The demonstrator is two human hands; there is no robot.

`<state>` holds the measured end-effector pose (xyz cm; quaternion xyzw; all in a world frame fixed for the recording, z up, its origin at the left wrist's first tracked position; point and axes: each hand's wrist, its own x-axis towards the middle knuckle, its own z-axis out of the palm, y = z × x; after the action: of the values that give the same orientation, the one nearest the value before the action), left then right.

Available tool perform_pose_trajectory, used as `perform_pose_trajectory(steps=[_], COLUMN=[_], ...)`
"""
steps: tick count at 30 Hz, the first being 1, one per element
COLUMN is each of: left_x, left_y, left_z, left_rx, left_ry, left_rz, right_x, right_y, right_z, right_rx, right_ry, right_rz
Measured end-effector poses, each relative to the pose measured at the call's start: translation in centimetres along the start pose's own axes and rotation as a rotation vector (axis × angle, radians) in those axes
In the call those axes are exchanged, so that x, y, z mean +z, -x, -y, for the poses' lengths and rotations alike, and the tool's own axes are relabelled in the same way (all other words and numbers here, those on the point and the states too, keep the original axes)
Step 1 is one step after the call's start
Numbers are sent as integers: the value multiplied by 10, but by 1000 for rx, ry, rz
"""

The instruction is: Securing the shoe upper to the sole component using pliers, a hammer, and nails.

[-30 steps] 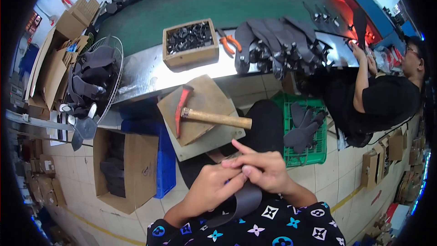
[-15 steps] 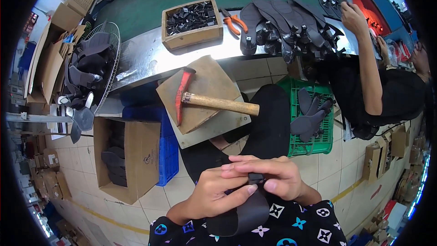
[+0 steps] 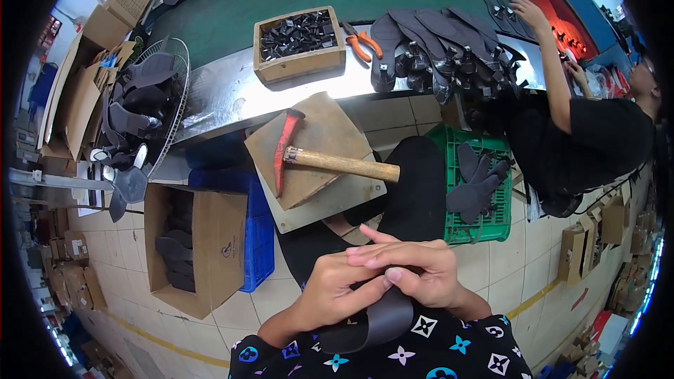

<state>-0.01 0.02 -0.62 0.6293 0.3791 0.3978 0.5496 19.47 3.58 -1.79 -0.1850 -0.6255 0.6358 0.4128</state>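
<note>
Close to my body, both hands are closed together around a dark shoe sole point(image 3: 390, 319); its broad, curved end shows below the fingers. My left hand point(image 3: 340, 291) grips it from the left side. My right hand point(image 3: 425, 274) wraps the upper end, fingers laid over the left hand's and thumb beside the left thumb. The upper end of the sole is hidden by my fingers. Beyond the hands, a red-headed hammer point(image 3: 344, 164) with a wooden handle lies on a worn brown block point(image 3: 319, 118), which rests on a pale plate point(image 3: 295, 220).
On the metal bench stand a wooden box point(image 3: 302, 63) of small black pieces, orange-handled pliers point(image 3: 362, 46) and a heap of heeled soles point(image 3: 439, 42). A wire basket point(image 3: 184, 84), cardboard box point(image 3: 221, 238), blue crate point(image 3: 260, 238) and green crate point(image 3: 484, 234) surround me. A co-worker point(image 3: 572, 109) sits right.
My fingers have closed over the small black piece that showed at the sole's upper end. The co-worker's raised hand no longer holds the grey sole.
</note>
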Motion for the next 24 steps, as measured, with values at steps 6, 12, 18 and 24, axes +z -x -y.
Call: perform_pose_trajectory(steps=[6, 12, 18, 24], left_x=[-3, 3, 5, -3], left_y=[1, 4, 4, 10], left_z=[-6, -6, 0, 23], left_rx=[98, 188, 44, -329], left_ry=[-60, -101, -66, 710], left_rz=[4, -77, -1, 91], right_x=[7, 11, 3, -28], right_y=[0, -4, -7, -15], right_z=[12, 12, 2, -2], right_rx=[1, -74, -87, -197], right_ry=[-88, 32, 227, 605], right_rz=[27, 3, -78, -276])
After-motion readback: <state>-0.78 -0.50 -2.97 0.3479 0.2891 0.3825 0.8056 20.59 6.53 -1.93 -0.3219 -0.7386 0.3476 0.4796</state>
